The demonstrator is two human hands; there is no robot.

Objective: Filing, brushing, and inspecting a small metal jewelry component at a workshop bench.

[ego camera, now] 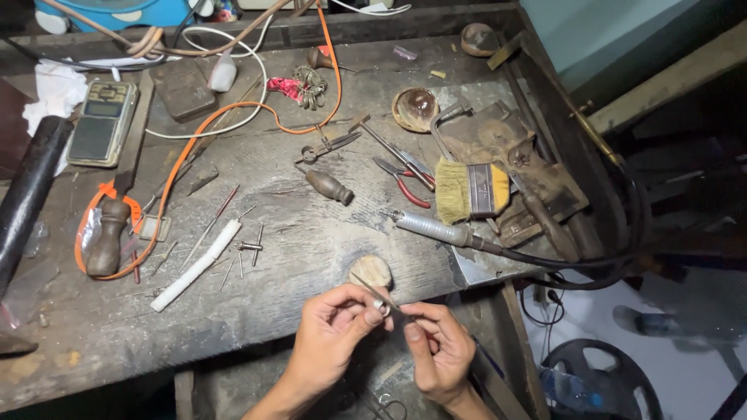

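My left hand [333, 330] pinches a small silver ring [381, 308] between thumb and forefinger, just below the front edge of the worn wooden workbench [296, 233]. My right hand [438, 346] grips a thin metal tool [372, 289], like a needle file, whose shaft slants up and left past the ring. Its tip lies near a small round wooden peg [370, 269] at the bench edge. Both hands are close together, almost touching.
On the bench lie a rotary handpiece [432, 228] on a black cable, a brush [471, 191], red-handled pliers [403, 184], a wooden-handled tool [330, 187], a white rod [196, 264], several small bits, an orange cord, a pocket scale [101, 122] and a small bowl [415, 108].
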